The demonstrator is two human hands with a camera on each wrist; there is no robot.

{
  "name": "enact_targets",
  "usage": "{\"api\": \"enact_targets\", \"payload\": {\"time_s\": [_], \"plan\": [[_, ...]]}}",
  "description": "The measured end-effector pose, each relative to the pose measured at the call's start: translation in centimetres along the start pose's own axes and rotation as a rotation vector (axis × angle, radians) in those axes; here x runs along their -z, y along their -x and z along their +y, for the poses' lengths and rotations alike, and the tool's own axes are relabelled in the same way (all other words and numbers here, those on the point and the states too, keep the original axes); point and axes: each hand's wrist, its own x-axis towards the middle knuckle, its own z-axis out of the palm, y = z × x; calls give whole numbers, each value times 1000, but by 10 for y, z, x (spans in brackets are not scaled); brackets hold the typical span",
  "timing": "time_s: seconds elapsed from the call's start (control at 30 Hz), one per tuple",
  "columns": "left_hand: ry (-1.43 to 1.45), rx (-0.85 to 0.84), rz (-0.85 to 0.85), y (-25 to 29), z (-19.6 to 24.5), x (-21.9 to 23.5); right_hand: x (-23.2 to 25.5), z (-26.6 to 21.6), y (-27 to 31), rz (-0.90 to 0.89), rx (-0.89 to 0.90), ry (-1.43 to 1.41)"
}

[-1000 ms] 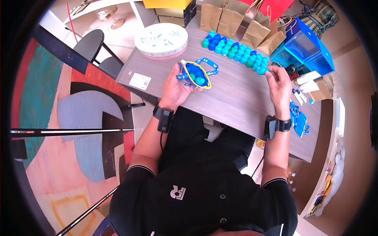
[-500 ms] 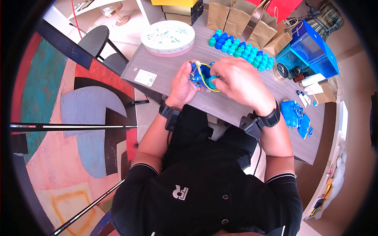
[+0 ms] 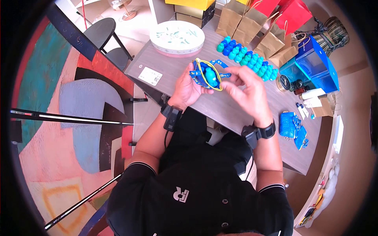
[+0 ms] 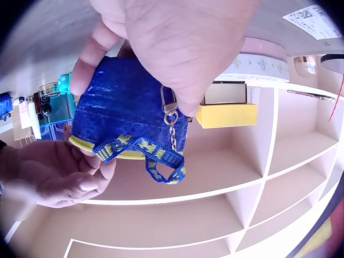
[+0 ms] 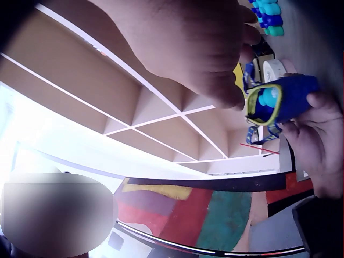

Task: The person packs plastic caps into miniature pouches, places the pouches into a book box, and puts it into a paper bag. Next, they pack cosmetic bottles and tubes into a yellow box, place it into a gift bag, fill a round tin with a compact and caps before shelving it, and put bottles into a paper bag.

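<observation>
My left hand (image 3: 184, 89) grips a small blue pouch (image 4: 121, 105) from below and the side, its yellow-zipped mouth held open and tilted upward. Inside shows a turquoise peg-shaped piece (image 3: 211, 74), also visible through the opening in the right wrist view. Two patterned strap handles (image 4: 156, 153) and a short metal chain (image 4: 173, 134) hang from the pouch. Right beside the mouth is my right hand (image 3: 250, 92), fingers loosely bent with nothing between them, fingertips near a strap. Behind it, several turquoise and blue pegs (image 3: 247, 59) stand in close rows on the table.
A round white box (image 3: 177, 37) sits at the back left of the table (image 3: 240, 114). Brown paper bags (image 3: 250, 27) line the back. To the right are a blue clear-fronted case (image 3: 315, 65), small jars and more blue pouches (image 3: 289, 124).
My right hand came from the peg rows to the pouch with a turquoise peg, reached into the mouth, and has drawn back slightly without it. The left hand keeps holding the pouch.
</observation>
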Motion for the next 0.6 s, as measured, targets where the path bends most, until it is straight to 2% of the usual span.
{"api": "enact_targets", "payload": {"time_s": [0.07, 0.1, 0.2, 0.4, 0.43, 0.47, 0.53, 0.6], "plan": [[3, -18, 28, -1, -1, -4, -16, 4, 10, 63, 175, -10], [1, -31, 60, -1, -1, -6, -27, 13, 14, 86, 232, 72], [-22, -41, 75, -2, -6, 9, -45, 9, 14, 209, 294, 174], [-30, 1, -30, 6, -4, -1, -56, 14, 9, 301, 316, 108], [-19, -2, -90, 6, -3, -4, -56, 15, 10, 326, 320, 84], [-19, 3, -87, 6, -3, -7, -55, 16, 12, 327, 315, 82], [-190, -99, -28, 6, -5, -12, -49, 16, 15, 343, 256, -17], [-131, -117, -25, 8, -6, -15, -44, 18, 19, 344, 232, -28]]}}
